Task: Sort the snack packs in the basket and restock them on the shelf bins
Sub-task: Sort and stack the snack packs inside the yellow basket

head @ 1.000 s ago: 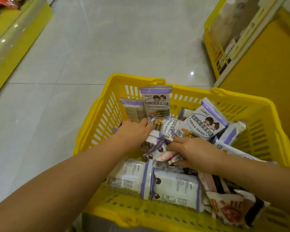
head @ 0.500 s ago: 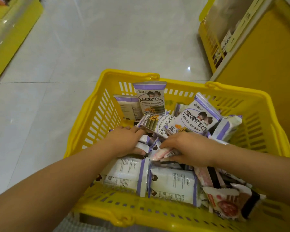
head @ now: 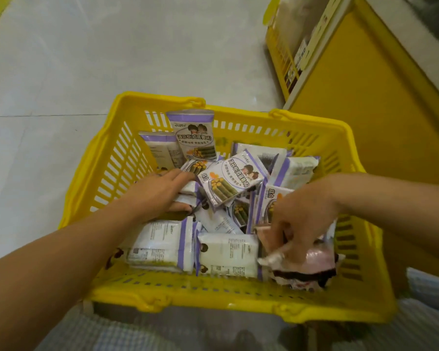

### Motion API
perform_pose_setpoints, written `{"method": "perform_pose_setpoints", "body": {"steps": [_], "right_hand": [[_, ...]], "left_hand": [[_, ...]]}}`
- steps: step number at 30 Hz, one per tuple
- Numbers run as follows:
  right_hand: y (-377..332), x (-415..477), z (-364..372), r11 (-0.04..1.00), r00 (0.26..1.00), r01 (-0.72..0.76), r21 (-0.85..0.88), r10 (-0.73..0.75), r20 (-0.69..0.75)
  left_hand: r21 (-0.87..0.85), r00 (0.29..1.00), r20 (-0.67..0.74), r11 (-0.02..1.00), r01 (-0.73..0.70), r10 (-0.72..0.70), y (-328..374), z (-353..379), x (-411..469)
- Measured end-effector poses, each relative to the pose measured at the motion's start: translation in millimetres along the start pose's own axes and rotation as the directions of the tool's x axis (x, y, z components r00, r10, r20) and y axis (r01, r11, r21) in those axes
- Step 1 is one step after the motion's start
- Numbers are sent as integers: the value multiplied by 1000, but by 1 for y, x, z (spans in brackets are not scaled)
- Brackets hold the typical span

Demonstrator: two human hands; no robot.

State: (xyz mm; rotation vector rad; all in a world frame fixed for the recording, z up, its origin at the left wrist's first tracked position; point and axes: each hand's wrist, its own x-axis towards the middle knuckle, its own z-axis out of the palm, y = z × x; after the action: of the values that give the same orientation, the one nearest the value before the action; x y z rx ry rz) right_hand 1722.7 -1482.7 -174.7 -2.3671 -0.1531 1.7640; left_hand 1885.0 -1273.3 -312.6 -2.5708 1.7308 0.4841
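The yellow basket [head: 107,173] is crowded to its edges with purple-white packs [head: 160,245]; left hand [head: 160,195] lies flat and spread, right hand [head: 302,219] pinches a pink pack [head: 317,259].

Soft even light; faint glare on floor [head: 137,59]; wide-angle edge warp; right hand [head: 302,219] motion-blurred.

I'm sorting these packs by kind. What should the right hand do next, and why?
Probably lift the pink pack out and set it apart: the right hand already pinches it at the basket's near right corner, and it is unlike the purple packs filling the rest.
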Motion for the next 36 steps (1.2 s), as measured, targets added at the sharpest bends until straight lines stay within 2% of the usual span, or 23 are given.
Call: {"method": "perform_pose_setpoints", "body": {"steps": [2,3,5,6,8,10,11,14,17,20,23,25,28,30,34,36], "right_hand": [[-1,0,4,997,998,-37,-63,40,43],[-1,2,4,997,999,-37,-70,36,-12],[-2,9,2,999,972,7,-31,-14,-234],[-4,15,0,998,926,56,-8,-55,-373],[-14,29,-4,988,786,151,-16,-129,-605],[-23,52,-9,979,657,145,-142,-202,-726],[-25,65,-11,971,620,90,-223,-230,-750],[-18,96,-15,937,608,-68,-343,-234,-759],[1,109,-12,916,590,-124,-381,-240,-771],[20,106,-10,938,553,-145,-314,-187,-812],[38,100,-8,959,528,-147,-241,-130,-840],[41,100,-6,959,535,-157,-235,-117,-837],[38,103,-5,954,540,-180,-239,-108,-835],[37,103,-5,953,536,-193,-234,-97,-838],[38,103,-5,957,535,-193,-218,-84,-841],[36,103,-4,957,526,-201,-209,-74,-847]], "left_hand": [[6,1000,-22,1000,-8,8,0,0,-1],[15,1000,-28,1000,-7,7,1,1,-1],[40,1000,-28,999,-9,10,1,4,-1],[54,1000,-18,998,-13,14,1,5,0],[84,1000,0,996,-20,20,0,8,2],[97,1000,1,995,-25,25,-1,8,3],[90,1000,-8,996,-24,24,-2,7,3],[77,994,-102,997,-25,33,-1,7,1],[86,992,-120,996,-36,46,-1,6,3],[123,976,-193,989,-79,102,2,4,4],[90,969,-219,991,-97,115,5,3,5],[33,985,-157,997,-72,76,5,5,7],[-75,998,26,996,53,-51,-2,12,4],[-32,986,122,993,114,-109,-4,12,1],[87,977,199,994,59,-75,-1,5,2],[61,942,312,993,106,-120,-1,1,2]]}}
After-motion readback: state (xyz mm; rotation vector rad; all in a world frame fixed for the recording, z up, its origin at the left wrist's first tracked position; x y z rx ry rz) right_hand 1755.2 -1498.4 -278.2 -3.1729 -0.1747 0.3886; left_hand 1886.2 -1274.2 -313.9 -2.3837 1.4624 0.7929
